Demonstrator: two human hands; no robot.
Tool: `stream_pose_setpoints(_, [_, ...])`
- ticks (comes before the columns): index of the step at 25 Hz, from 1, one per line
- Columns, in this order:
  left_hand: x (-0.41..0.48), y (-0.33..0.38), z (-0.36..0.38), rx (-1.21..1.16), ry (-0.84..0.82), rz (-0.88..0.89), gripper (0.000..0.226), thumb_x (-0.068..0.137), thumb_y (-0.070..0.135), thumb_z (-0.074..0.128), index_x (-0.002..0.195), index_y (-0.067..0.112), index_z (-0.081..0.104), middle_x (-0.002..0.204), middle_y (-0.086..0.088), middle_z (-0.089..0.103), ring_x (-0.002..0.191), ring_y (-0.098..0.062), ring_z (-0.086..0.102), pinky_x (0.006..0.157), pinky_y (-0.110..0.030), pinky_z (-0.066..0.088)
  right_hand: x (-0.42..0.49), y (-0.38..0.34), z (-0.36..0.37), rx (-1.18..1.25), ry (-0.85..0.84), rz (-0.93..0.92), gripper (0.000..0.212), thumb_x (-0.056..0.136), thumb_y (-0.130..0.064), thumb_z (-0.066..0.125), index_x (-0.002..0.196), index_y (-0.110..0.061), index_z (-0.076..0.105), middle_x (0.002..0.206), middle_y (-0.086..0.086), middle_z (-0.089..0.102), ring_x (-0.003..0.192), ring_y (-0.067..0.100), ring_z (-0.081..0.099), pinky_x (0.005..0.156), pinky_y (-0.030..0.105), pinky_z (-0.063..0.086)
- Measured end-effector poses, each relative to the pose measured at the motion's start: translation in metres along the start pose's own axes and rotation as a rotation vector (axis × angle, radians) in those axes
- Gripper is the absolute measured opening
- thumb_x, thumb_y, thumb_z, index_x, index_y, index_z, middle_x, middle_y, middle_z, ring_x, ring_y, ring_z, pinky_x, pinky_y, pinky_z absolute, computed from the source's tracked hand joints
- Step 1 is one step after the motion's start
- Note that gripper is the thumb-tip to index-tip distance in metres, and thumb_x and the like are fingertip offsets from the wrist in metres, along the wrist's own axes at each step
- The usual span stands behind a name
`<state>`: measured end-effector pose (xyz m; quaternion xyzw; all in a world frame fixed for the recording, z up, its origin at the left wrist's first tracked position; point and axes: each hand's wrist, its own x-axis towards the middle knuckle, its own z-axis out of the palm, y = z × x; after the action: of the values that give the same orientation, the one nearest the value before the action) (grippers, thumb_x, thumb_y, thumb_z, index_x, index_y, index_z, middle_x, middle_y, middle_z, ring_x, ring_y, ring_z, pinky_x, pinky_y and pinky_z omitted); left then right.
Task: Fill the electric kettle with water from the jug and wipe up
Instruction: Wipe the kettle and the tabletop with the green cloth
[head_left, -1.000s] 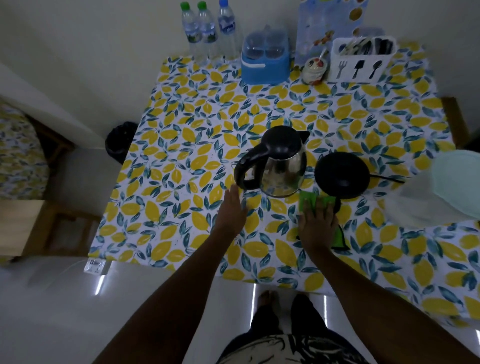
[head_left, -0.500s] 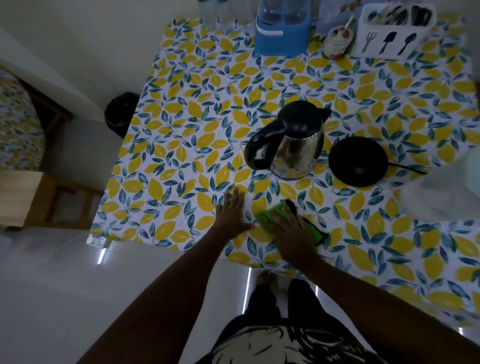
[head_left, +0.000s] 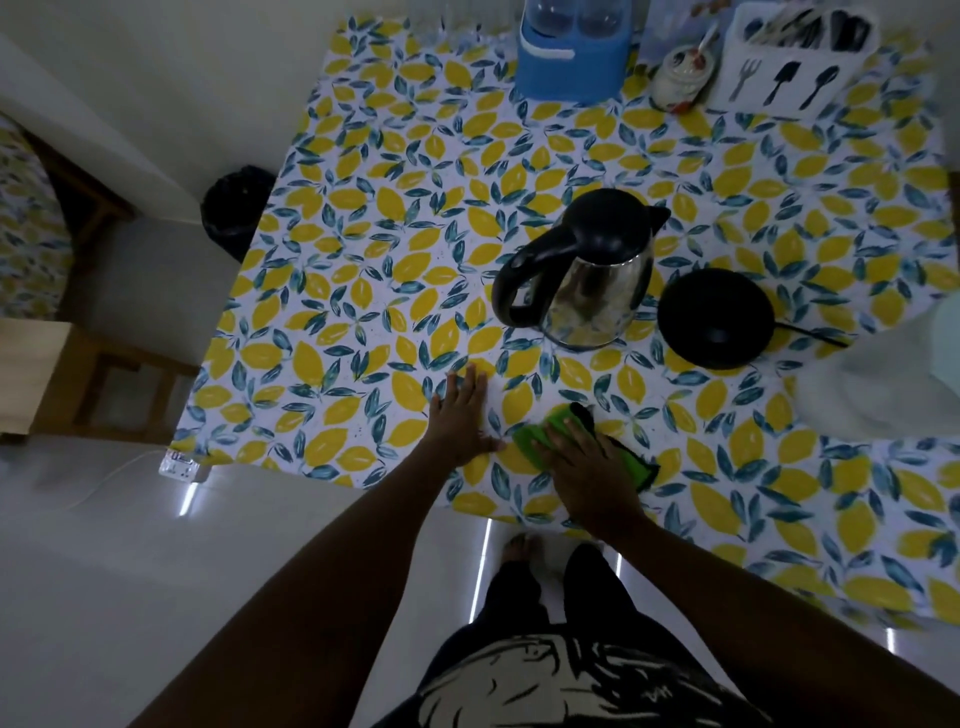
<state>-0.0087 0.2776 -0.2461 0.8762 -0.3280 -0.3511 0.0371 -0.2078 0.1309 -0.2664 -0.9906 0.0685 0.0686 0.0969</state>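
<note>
The steel electric kettle (head_left: 592, 275) with black lid and handle stands shut on the lemon-print tablecloth (head_left: 363, 291), off its round black base (head_left: 716, 318), which lies just to its right. My right hand (head_left: 587, 467) presses flat on a green cloth (head_left: 540, 434) near the table's front edge, below the kettle. My left hand (head_left: 462, 413) rests flat on the tablecloth just left of the cloth, fingers spread. A pale translucent jug (head_left: 904, 374) shows blurred at the right edge.
At the back of the table stand a blue holder with glasses (head_left: 571, 57), a small jar (head_left: 680, 78) and a white cutlery caddy (head_left: 789, 57). A black bin (head_left: 234, 208) sits on the floor left of the table, a wooden chair (head_left: 104, 374) further left.
My right hand has slid the green cloth from beside the kettle and base toward the front edge and leftward. My left hand stays flat on the table. The view has tilted down.
</note>
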Motion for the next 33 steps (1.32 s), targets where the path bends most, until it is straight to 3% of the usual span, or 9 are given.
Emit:
stream_pose_setpoints(6, [0.002,0.000,0.002,0.008,0.006,-0.010,0.118,0.078,0.056,0.070,0.154,0.015,-0.010,0.162,-0.007,-0.020,0.147,-0.034,-0.021,0.119,-0.062,0.005,0.110,-0.023,-0.021,0.091,-0.060,0.258,0.060,0.100,-0.031,0.043,0.156,-0.027,0.022,0.165,0.000,0.019,0.153,0.028,0.013,0.119,0.053,0.019])
stream_pose_setpoints(11, [-0.002,0.005,-0.002,0.011,-0.022,-0.025,0.119,0.078,0.056,0.070,0.154,0.014,-0.012,0.162,-0.007,-0.022,0.148,-0.035,-0.020,0.119,-0.061,0.004,0.000,0.022,-0.006,0.030,-0.065,0.033,0.073,0.087,-0.033,0.063,0.152,-0.031,0.030,0.160,0.000,0.034,0.150,0.029,0.025,0.110,0.052,0.036])
stream_pose_setpoints(15, [0.001,0.020,-0.006,0.027,-0.075,-0.102,0.125,0.074,0.064,0.069,0.154,0.012,-0.012,0.160,-0.008,-0.026,0.147,-0.036,-0.022,0.119,-0.060,0.006,0.034,0.088,-0.032,0.060,0.003,0.491,0.057,0.102,-0.025,0.042,0.156,-0.024,0.023,0.164,0.006,0.023,0.152,0.031,0.016,0.114,0.054,0.030])
stream_pose_setpoints(17, [0.003,0.028,-0.009,0.014,-0.087,-0.147,0.133,0.068,0.071,0.069,0.153,0.010,-0.012,0.160,-0.009,-0.027,0.147,-0.038,-0.022,0.118,-0.060,0.007,0.053,0.088,-0.043,0.129,0.012,0.599,0.058,0.103,-0.026,0.039,0.157,-0.024,0.018,0.165,0.006,0.019,0.152,0.031,0.013,0.115,0.055,0.026])
stream_pose_setpoints(20, [-0.004,0.037,0.005,0.036,-0.043,-0.141,0.137,0.065,0.068,0.073,0.152,0.007,-0.014,0.159,-0.013,-0.027,0.145,-0.040,-0.023,0.118,-0.062,0.006,0.005,0.052,-0.020,0.026,0.013,0.444,0.064,0.096,-0.025,0.049,0.155,-0.027,0.024,0.163,0.006,0.026,0.150,0.034,0.020,0.111,0.054,0.035])
stream_pose_setpoints(22, [-0.001,0.035,0.007,0.023,-0.026,-0.136,0.136,0.066,0.066,0.073,0.152,0.008,-0.014,0.159,-0.012,-0.027,0.145,-0.040,-0.023,0.119,-0.061,0.006,-0.043,0.038,-0.003,0.012,0.036,0.244,0.059,0.093,-0.027,0.056,0.149,-0.029,0.039,0.158,0.002,0.038,0.147,0.031,0.031,0.108,0.051,0.038])
stream_pose_setpoints(24, [-0.002,0.032,0.012,0.014,0.001,-0.138,0.135,0.065,0.068,0.072,0.153,0.010,-0.013,0.160,-0.010,-0.026,0.146,-0.037,-0.023,0.119,-0.059,0.005,-0.053,0.058,0.002,0.030,0.031,0.187,0.052,0.097,-0.027,0.052,0.147,-0.031,0.043,0.158,-0.001,0.039,0.148,0.028,0.030,0.111,0.050,0.037])
stream_pose_setpoints(30, [-0.012,0.031,0.024,-0.027,0.101,-0.136,0.127,0.070,0.068,0.068,0.154,0.010,-0.008,0.163,-0.010,-0.018,0.150,-0.033,-0.014,0.121,-0.056,0.007,0.021,0.101,-0.028,0.183,0.084,0.842,0.050,0.103,-0.028,0.040,0.152,-0.026,0.033,0.162,0.006,0.028,0.151,0.033,0.018,0.116,0.055,0.027])
stream_pose_setpoints(33, [-0.020,0.031,0.029,-0.089,0.164,-0.200,0.127,0.070,0.073,0.063,0.154,0.009,-0.006,0.163,-0.012,-0.014,0.150,-0.032,-0.012,0.120,-0.054,0.006,0.010,0.055,-0.008,0.096,0.056,0.498,0.054,0.096,-0.026,0.046,0.149,-0.028,0.039,0.159,0.002,0.036,0.148,0.033,0.027,0.111,0.055,0.034])
